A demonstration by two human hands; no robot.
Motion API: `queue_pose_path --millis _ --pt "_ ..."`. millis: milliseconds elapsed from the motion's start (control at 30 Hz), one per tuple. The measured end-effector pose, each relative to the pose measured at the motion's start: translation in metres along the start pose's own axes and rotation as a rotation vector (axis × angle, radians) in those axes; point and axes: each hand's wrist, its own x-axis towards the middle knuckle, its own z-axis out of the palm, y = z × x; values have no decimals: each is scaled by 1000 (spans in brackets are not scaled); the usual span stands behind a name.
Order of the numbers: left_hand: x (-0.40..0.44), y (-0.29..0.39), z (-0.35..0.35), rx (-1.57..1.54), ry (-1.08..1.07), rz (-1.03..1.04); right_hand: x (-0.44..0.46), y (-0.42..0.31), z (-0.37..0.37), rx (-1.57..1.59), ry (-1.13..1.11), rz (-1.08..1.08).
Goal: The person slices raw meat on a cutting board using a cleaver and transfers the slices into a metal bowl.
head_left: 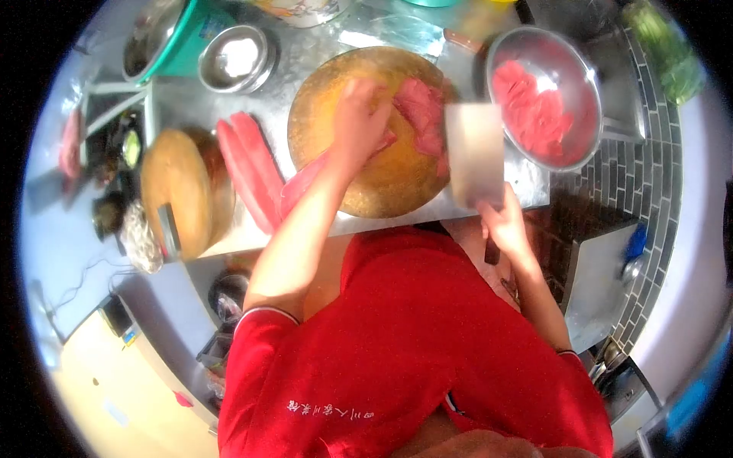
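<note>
My left hand [362,122] is over the round wooden chopping board [412,191], its fingers blurred. A long strip of red meat [301,187] runs onto the board beneath that wrist. Sliced meat [422,114] lies in a pile on the board's right part. My right hand [504,221] is closed on a cleaver [476,153], whose broad blade is held up at the board's right edge, beside the sliced meat. More red meat slices [531,107] sit in a metal bowl [584,130] at the right.
Two long meat pieces [248,168] lie left of the board. Stacked metal bowls [237,59] and a green tub [177,46] stand at the upper left. Another round wooden board [175,187] is at the left. A brown-handled knife [462,40] lies behind the board.
</note>
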Motion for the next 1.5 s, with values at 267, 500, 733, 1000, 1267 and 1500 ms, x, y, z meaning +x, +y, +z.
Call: queue_pose_path --millis 267,500,733,1000,1267,1500 --pt "15 14 110 412 -17 138 -16 69 13 341 25 158" --pt "-18 14 114 419 -24 227 27 46 38 319 18 136" --pt "-19 8 120 363 93 253 24 53 31 310 10 157" --pt "-19 17 121 225 128 188 58 11 59 190 -96 190" --pt "-2 71 124 121 192 216 42 -26 24 0 -48 -67" --pt "57 177 213 -225 212 405 -9 -72 -71 -381 505 -322"
